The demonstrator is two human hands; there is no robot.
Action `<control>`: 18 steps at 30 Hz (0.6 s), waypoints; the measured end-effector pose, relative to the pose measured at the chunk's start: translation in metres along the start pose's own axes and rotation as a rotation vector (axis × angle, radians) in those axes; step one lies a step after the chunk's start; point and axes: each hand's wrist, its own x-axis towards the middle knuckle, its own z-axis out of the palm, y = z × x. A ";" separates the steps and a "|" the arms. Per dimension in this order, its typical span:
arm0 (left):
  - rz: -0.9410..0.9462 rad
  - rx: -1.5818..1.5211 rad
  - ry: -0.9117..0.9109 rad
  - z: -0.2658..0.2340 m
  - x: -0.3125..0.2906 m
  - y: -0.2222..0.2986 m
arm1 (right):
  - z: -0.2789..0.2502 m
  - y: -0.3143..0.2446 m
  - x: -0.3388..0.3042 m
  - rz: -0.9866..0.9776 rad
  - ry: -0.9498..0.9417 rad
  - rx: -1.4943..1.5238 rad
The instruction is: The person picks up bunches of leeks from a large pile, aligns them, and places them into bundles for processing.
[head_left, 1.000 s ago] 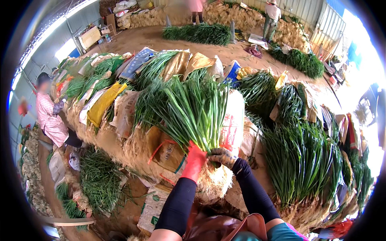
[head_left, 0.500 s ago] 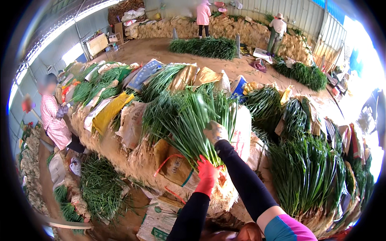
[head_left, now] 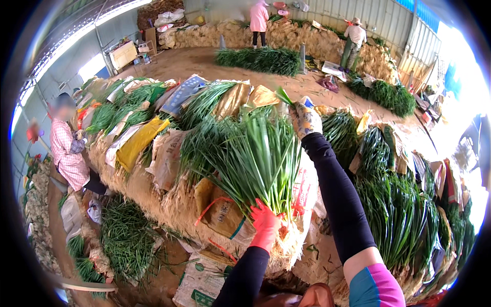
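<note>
A big bunch of long-leaved green vegetables (head_left: 263, 158), like green garlic, leans on the heap in front of me. Its leaves fan up and away, and its pale stringy roots (head_left: 287, 245) point down toward me. Near the base my left hand (head_left: 266, 225), in a red glove, has its fingers closed round the stems. My right hand (head_left: 306, 118), in a pale patterned glove, is stretched out beyond the leaf tips to the right. Closed fingers there pinch a few green leaves (head_left: 284, 96), which stick out to the left; the rest of that grip is hidden.
A long heap of bunches and sacks crosses the middle, with a yellow sack (head_left: 140, 143) on it. More green bunches (head_left: 394, 220) stand at my right. A person in pink check (head_left: 71, 153) works at the left; two others (head_left: 259, 23) stand far back. Loose greens (head_left: 130, 235) lie lower left.
My right hand has moved up and to the right, away from the middle of the bunch, and now carries a few leaves. My left hand stays at the base.
</note>
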 end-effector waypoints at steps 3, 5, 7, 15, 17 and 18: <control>0.041 -0.001 0.073 0.004 0.000 -0.006 | 0.007 -0.031 0.007 -0.070 0.162 -0.085; 0.026 -0.001 0.068 0.011 0.005 -0.011 | 0.025 -0.033 0.016 0.213 0.102 0.453; 0.028 0.000 0.058 0.010 0.001 -0.007 | 0.040 -0.020 0.027 0.426 0.030 0.761; 0.075 0.048 0.119 0.014 0.003 -0.016 | 0.018 -0.010 0.041 0.513 -0.303 1.295; 0.070 0.049 0.080 0.013 0.002 -0.011 | 0.001 0.001 0.049 0.051 0.112 0.340; 0.063 0.035 0.027 0.012 0.002 -0.015 | -0.034 -0.011 0.058 0.130 0.262 -0.273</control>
